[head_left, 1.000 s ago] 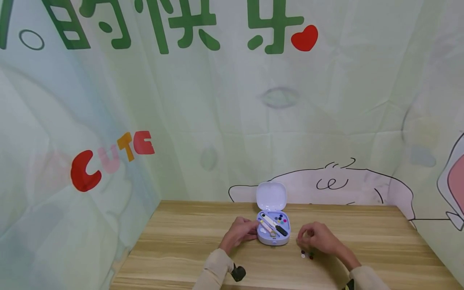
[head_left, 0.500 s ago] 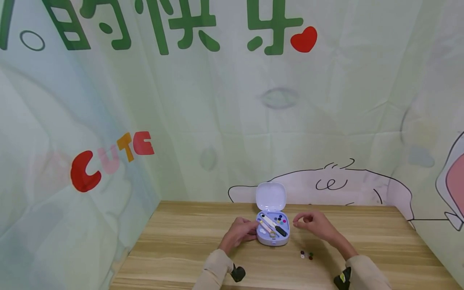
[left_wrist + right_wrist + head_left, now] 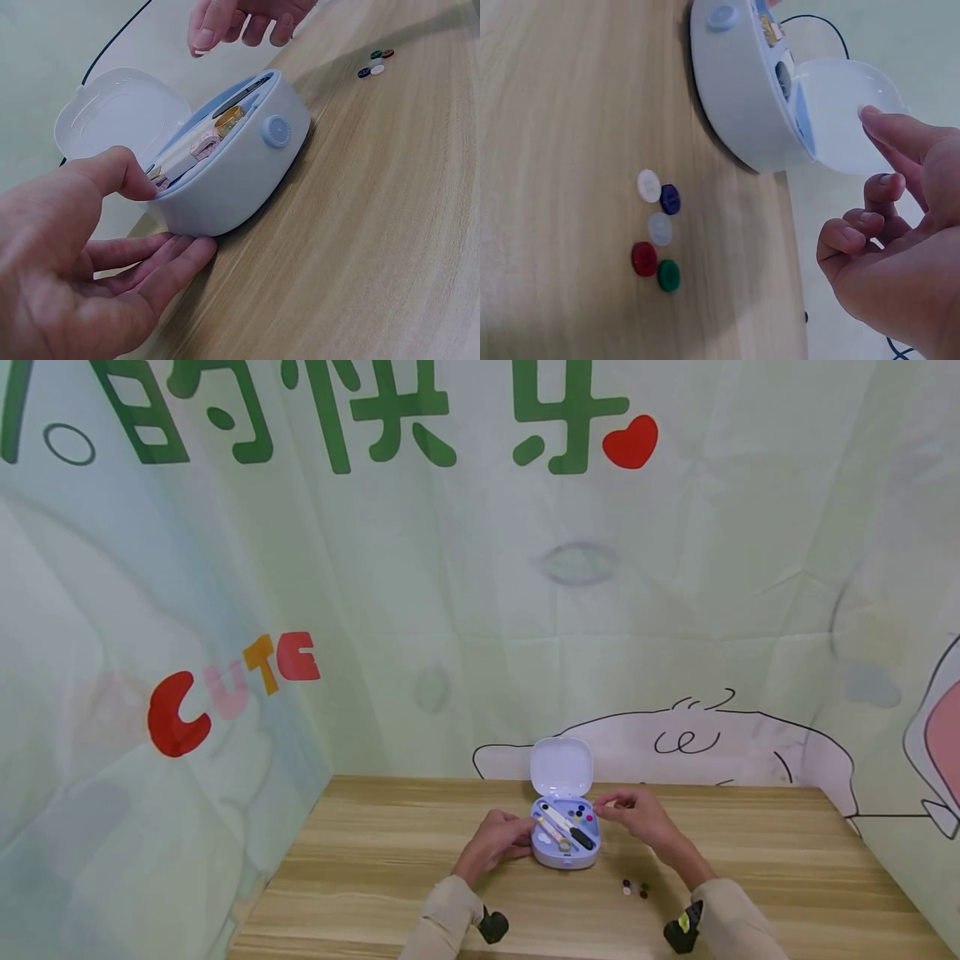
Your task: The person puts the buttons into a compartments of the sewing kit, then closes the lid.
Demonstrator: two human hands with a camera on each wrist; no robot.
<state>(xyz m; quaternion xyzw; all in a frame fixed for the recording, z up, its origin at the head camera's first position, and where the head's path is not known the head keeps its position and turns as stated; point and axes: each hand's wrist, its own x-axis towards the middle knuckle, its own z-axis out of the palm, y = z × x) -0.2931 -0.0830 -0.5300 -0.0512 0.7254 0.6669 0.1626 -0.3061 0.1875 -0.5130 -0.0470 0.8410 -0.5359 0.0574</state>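
The lilac case (image 3: 566, 862) stands open near the table's far edge, a little right of centre in the lower part of the head view, its white lid (image 3: 562, 766) tipped up behind it. I see the left hand (image 3: 501, 840) at the case's left side, gripping it with the thumb on the rim and the fingers low against the wall.

The right hand (image 3: 633, 814) hangs over the upper right edge of the case, thumb and forefinger drawn together in a narrow pinch. They hold a small pale piece (image 3: 862, 111) at their tips, though it is too small for me to tell just what it is.

Inside the case, a black-handled tool (image 3: 581, 837) lies slantwise, a gold ring (image 3: 229, 120) sits near the front, and small coloured buttons (image 3: 581, 815) fill the upper right compartment. On the wood-grain table (image 3: 390, 835), toward the lower right, five loose buttons (image 3: 645, 259) lie in a cluster: white, dark blue, whitish, red and green. Behind everything hangs a pale green cloth (image 3: 465, 577) with large green characters along the top, a red heart (image 3: 630, 442) beside the last one, and "CUTE" at left.
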